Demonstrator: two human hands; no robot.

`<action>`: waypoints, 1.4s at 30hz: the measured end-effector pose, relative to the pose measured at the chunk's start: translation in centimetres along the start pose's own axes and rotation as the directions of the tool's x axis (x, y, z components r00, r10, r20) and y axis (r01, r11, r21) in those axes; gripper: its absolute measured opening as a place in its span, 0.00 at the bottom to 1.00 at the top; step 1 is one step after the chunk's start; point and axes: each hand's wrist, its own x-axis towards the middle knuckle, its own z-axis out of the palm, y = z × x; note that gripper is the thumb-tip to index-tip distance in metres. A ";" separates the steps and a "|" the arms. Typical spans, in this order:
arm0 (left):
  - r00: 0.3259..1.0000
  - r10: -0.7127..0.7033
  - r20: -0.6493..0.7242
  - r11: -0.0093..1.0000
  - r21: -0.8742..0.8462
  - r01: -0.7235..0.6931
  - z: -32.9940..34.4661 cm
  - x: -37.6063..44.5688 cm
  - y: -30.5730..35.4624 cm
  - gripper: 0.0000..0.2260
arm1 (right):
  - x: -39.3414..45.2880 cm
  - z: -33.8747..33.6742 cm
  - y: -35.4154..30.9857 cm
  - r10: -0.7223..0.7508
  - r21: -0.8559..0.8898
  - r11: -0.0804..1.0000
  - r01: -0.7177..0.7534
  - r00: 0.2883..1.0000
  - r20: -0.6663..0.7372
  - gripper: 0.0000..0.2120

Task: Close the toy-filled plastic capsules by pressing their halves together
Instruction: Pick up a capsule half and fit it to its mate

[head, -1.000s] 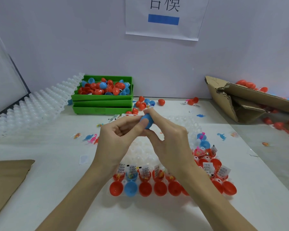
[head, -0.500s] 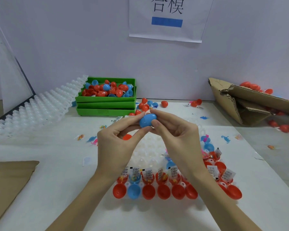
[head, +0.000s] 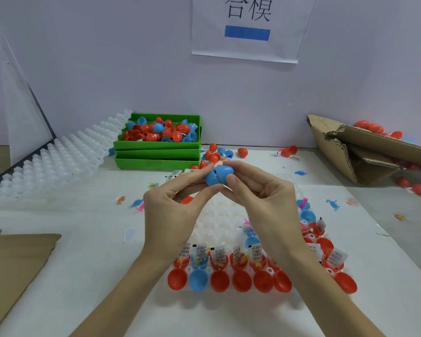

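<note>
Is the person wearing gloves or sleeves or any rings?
No gloves: the left hand and right hand are bare. No sleeves show either; both forearms are uncovered down to the picture's bottom edge. No rings, watch or bracelet can be seen.

Person, seen from the head camera: two bare forearms and two bare hands only. Left hand [head: 173, 210]: no glove, ring, watch or strap visible; nails short and unpainted where they show. Right hand [head: 265, 203]: likewise ungloved, no jewellery, thumbnail short and plain. Both forearms uncovered to the frame's lower edge, with no sleeve or cuff showing on either arm
</note>
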 end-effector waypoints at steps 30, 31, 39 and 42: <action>0.986 0.059 0.154 0.981 0.175 -0.086 0.1 0.2 -1.2 0.17 | -0.4 0.3 0.4 0.103 0.129 0.987 -0.095 0.993 -0.057 0.09; 0.985 0.063 0.158 0.979 0.184 -0.092 0.0 0.3 -1.2 0.17 | -0.5 0.3 0.4 0.091 0.119 0.989 -0.084 0.994 -0.058 0.09; 0.980 0.044 0.192 0.972 0.218 -0.086 0.1 0.3 -1.0 0.17 | -0.3 0.4 1.0 -0.088 -0.185 0.980 0.075 0.994 -0.065 0.08; 0.984 0.019 0.178 0.987 0.152 -0.047 0.3 0.1 -0.8 0.17 | -0.3 0.6 1.1 -0.092 -0.178 0.981 0.075 0.992 -0.087 0.07</action>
